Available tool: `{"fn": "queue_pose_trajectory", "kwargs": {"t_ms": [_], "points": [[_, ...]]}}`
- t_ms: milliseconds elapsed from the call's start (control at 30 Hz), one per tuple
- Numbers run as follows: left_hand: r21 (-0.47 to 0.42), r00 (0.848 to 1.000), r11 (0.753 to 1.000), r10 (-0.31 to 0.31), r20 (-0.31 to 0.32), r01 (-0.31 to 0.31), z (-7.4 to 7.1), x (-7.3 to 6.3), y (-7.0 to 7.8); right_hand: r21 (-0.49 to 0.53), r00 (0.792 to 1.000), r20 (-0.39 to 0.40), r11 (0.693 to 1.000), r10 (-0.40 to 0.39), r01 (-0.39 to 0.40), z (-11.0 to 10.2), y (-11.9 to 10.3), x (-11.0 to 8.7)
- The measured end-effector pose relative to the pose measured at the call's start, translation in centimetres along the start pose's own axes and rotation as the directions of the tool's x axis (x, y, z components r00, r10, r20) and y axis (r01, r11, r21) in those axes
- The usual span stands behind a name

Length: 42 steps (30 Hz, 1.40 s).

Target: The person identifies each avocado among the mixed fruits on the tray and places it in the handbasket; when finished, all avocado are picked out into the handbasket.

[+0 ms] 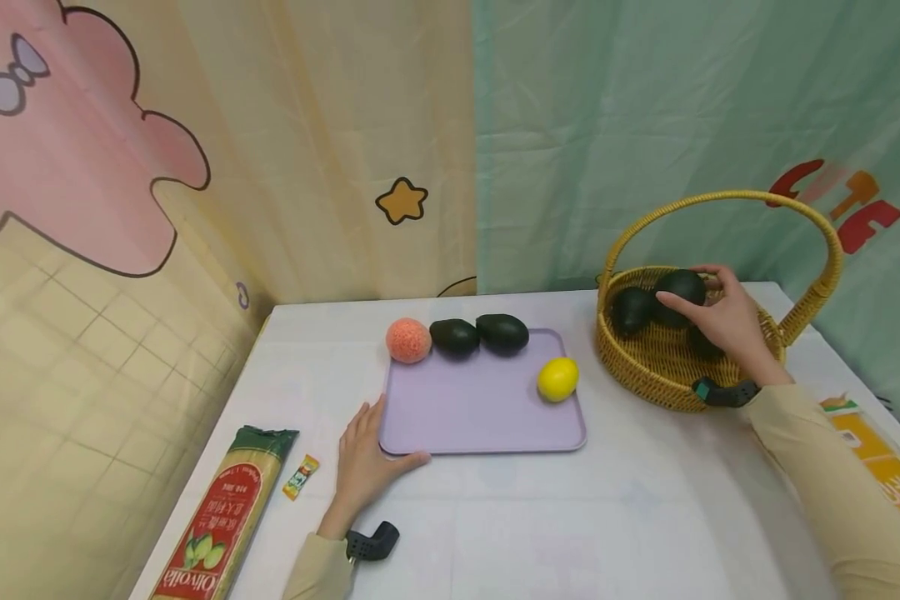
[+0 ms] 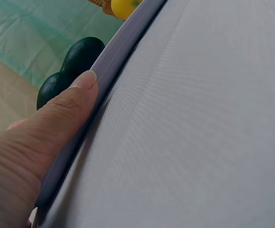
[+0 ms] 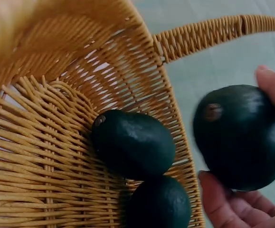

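Observation:
My right hand [image 1: 727, 321] grips a dark green avocado [image 3: 241, 137] at the wicker basket [image 1: 645, 379]. Two more avocados lie inside: one [image 3: 132, 142] against the wall, another [image 3: 161, 204] beside it. My left hand [image 1: 363, 462] rests at the near-left corner of a lilac tray [image 1: 480, 417], fingers along its left side, thumb [image 2: 71, 102] against the front rim. Along the tray's far edge sit a rough pinkish-orange ball-shaped fruit [image 1: 408, 341] and two avocados, one in the middle [image 1: 454, 338] and one to its right [image 1: 502, 334]. A yellow lemon [image 1: 558, 380] sits near the right edge.
A spaghetti packet [image 1: 221, 521] lies at the table's left, with a small wrapped sachet [image 1: 301, 477] beside it. An orange-yellow packet [image 1: 881, 467] lies at the right, partly behind my right sleeve. The basket's tall handle [image 1: 727, 197] arches over it. Curtains hang behind the table.

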State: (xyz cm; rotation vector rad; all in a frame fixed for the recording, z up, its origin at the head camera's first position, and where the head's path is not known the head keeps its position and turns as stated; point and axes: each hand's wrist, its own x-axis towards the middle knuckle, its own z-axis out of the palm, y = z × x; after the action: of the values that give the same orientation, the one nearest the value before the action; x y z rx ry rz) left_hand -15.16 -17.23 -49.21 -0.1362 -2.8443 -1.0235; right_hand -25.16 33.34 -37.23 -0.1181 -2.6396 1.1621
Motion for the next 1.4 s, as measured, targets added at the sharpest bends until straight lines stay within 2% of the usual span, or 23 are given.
{"fn": "queue_pose_trajectory", "kwargs": {"t_ms": [200, 333, 500, 700, 800, 933, 1233, 1400], "points": [[0.006, 1.000, 1.000, 0.006, -0.005, -0.006, 0.0, 0.0, -0.2, -0.048, 0.985, 0.169, 0.998, 0.043, -0.035, 0.1, 0.9, 1.2], [0.007, 1.000, 1.000, -0.009, 0.000, 0.009, 0.0, -0.2, -0.3, -0.070, 0.968, 0.242, 0.996, 0.062, -0.047, 0.4, 1.2, 1.8], [0.011, 1.000, 1.000, -0.009, 0.002, 0.009, 0.2, 0.0, -0.3, -0.056, 0.961, 0.263, 0.996, 0.084, -0.072, 0.4, 1.5, 2.0], [0.012, 1.000, 1.000, -0.008, 0.003, 0.008, 0.2, 0.0, -0.2, -0.149, 0.968, 0.235, 0.987, 0.090, -0.056, 0.2, 2.1, 2.2], [0.015, 1.000, 1.000, -0.007, 0.003, 0.007, 0.1, 0.0, -0.2, -0.192, 0.966, 0.242, 0.981, 0.090, -0.043, 0.1, 2.2, 2.2], [0.009, 1.000, 1.000, -0.006, -0.002, 0.006, 0.0, -0.1, 0.0, -0.198, 0.961, 0.267, 0.980, 0.076, -0.023, -0.1, 2.0, 2.2], [0.013, 1.000, 1.000, 0.001, -0.005, -0.001, 0.1, 0.1, -0.2, -0.129, 0.932, 0.348, 0.990, 0.099, -0.057, -0.4, 2.5, 2.4], [0.017, 1.000, 1.000, -0.001, -0.005, 0.001, 0.2, 0.0, -0.4, -0.118, 0.914, 0.396, 0.992, 0.089, -0.045, -0.4, 2.7, 2.2]]}}
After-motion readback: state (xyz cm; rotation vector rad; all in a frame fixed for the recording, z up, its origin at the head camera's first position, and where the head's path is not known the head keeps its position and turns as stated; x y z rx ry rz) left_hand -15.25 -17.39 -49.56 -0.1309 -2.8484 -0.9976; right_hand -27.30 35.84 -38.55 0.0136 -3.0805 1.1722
